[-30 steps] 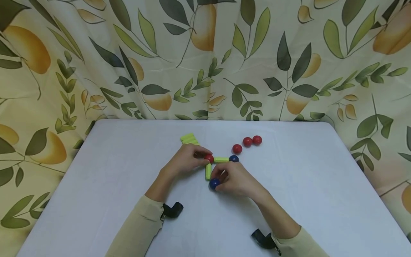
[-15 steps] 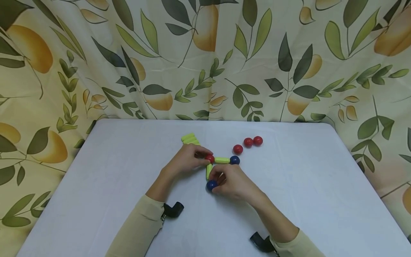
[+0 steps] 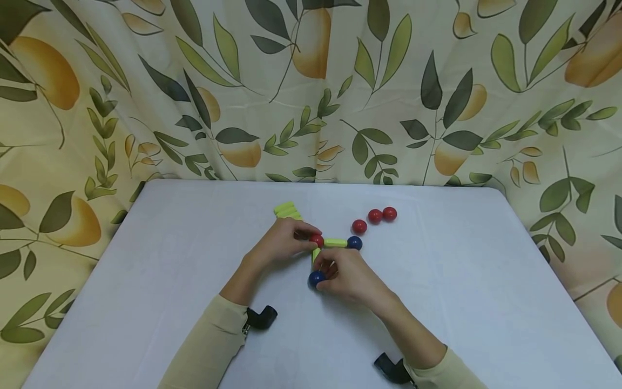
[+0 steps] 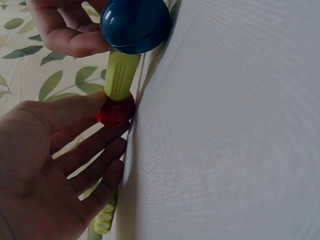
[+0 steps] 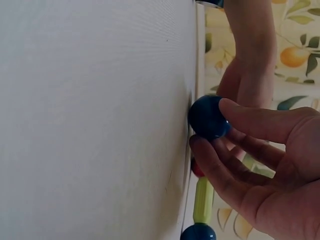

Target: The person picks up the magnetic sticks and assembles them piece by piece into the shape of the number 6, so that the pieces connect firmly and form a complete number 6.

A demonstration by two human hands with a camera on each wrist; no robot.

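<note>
My left hand (image 3: 284, 239) pinches a red ball (image 3: 317, 240) between thumb and fingers. From that ball a yellow-green rod (image 3: 335, 243) runs right to a blue ball (image 3: 355, 242). A second yellow-green rod (image 4: 121, 75) stretches from the red ball toward me, partly covered by my right hand in the head view. At its near end sits another blue ball (image 3: 317, 279), which my right hand (image 3: 352, 275) pinches with thumb and fingers. In the left wrist view this blue ball (image 4: 135, 27) meets the rod's end.
Several yellow-green rods (image 3: 288, 210) lie side by side behind my left hand. Three loose red balls (image 3: 374, 216) rest at the back, right of centre. All stand on a white-covered table (image 3: 476, 281), with a patterned curtain (image 3: 369, 92) behind its far edge.
My right hand has shifted a little left with the blue ball, bringing it in line with the near rod's end. The left hand stays on the red ball.
</note>
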